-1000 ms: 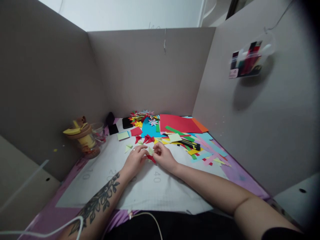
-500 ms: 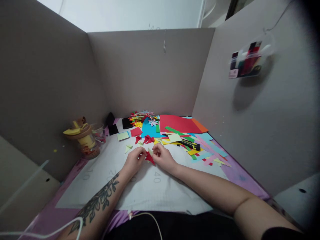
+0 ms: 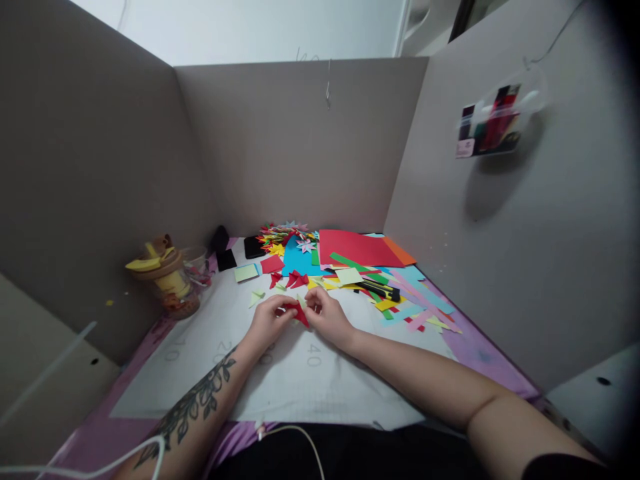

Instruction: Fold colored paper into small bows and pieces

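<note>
Between my two hands is a small folded paper piece [image 3: 301, 316], red with a pale green part at its top. My left hand [image 3: 271, 319] pinches its red side from the left. From the right, my right hand [image 3: 326, 315] grips it with thumb and fingers closed. Just beyond my hands lie folded red paper pieces [image 3: 297, 279] and a pale green folded piece [image 3: 257, 297]. A stack of pale green paper squares [image 3: 247, 273] and a red paper square [image 3: 272, 264] lie farther back.
Finished paper stars [image 3: 285, 237] are heaped at the back, beside large red sheets [image 3: 355, 248]. On the right, a box cutter [image 3: 380, 289] rests among coloured strips [image 3: 420, 293]. A yellow-lidded cup [image 3: 173, 280] stands at left. Grey panels surround the table.
My left fingers have shifted slightly right and now cover more of the red part. My right hand stays almost where it was.
</note>
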{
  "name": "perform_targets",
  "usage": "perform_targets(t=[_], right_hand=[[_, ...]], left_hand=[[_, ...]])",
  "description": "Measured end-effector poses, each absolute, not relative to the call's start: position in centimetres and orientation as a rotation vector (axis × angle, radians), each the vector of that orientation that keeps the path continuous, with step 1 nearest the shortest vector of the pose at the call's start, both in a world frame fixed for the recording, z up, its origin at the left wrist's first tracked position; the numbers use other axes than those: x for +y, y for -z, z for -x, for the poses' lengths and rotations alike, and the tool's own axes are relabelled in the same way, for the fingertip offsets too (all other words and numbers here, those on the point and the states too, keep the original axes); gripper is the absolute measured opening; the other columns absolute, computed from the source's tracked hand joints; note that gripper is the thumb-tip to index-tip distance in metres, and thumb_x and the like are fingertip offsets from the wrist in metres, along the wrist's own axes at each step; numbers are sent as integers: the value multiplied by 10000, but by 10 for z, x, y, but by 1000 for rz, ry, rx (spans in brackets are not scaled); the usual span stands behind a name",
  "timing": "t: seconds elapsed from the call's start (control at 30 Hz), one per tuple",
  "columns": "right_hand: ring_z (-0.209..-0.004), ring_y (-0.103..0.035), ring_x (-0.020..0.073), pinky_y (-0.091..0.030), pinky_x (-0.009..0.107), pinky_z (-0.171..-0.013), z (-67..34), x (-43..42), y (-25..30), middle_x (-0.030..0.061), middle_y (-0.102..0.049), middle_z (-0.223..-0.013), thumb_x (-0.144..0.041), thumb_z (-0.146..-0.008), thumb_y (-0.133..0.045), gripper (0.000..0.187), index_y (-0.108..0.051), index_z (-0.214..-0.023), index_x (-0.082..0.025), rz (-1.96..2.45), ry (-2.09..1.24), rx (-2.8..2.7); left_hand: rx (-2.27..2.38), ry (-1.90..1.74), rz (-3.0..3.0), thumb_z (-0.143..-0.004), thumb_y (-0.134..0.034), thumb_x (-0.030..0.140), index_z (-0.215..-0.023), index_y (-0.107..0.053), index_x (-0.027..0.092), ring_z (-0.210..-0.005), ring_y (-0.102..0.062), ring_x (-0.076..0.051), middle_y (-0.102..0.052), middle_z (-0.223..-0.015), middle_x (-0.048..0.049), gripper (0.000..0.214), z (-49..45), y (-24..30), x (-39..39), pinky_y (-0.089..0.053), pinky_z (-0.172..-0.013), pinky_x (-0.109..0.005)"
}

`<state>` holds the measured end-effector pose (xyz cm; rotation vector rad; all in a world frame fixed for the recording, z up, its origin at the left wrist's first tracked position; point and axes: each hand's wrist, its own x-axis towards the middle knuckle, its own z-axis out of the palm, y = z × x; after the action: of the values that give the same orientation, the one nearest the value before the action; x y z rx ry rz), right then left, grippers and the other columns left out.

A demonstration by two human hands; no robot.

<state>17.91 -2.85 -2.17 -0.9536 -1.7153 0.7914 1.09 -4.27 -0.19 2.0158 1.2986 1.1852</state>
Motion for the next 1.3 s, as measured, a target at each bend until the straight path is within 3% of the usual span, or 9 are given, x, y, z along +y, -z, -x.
perform_targets(t=[0.37, 0.63, 0.87, 1.2, 1.3], right_hand=[[-674, -522, 138, -413, 257, -628, -179, -29, 21, -16, -537, -735, -184, -742, -480, 74, -481, -811, -212, 942, -686, -1773], [-660, -529, 137, -411, 253, -606, -178, -31, 20, -18, -549, -725, -197, -749, -476, 72, -485, -818, -213, 951, -718, -1767], [-619, -528, 127, -419, 248, -601, -176, -29, 22, -37, -545, -681, -237, -729, -537, 161, -485, -880, -218, 964, -805, -1756], [-596, -476, 110, -395, 229, -565, -176, -25, 23, -43, -477, -680, -216, -714, -534, 139, -462, -832, -204, 914, -919, -1621], [-585, -463, 105, -385, 224, -552, -175, -25, 23, -44, -466, -678, -214, -713, -536, 136, -461, -825, -200, 895, -932, -1602]], left_hand=[[1317, -1119, -1772, -692, -606, 223, -757, -622, 156, -744, -603, -160, -653, -797, -37, 95, -17, 2, -42, -485, -689, -269], [1398, -1059, -1914, -722, -533, 231, -645, -608, 163, -681, -553, -153, -616, -691, -15, 127, -14, 5, -39, -425, -655, -261], [1419, -1046, -2077, -782, -484, 257, -658, -559, 171, -670, -512, -150, -562, -702, -15, 169, -15, 11, -39, -394, -634, -260], [1556, -1158, -1812, -777, -496, 354, -605, -529, 168, -586, -483, -138, -521, -580, 13, 255, -12, 3, -35, -355, -552, -237], [1468, -1218, -1724, -763, -528, 373, -683, -564, 160, -598, -509, -131, -565, -633, 4, 230, -12, 6, -34, -383, -559, -230]])
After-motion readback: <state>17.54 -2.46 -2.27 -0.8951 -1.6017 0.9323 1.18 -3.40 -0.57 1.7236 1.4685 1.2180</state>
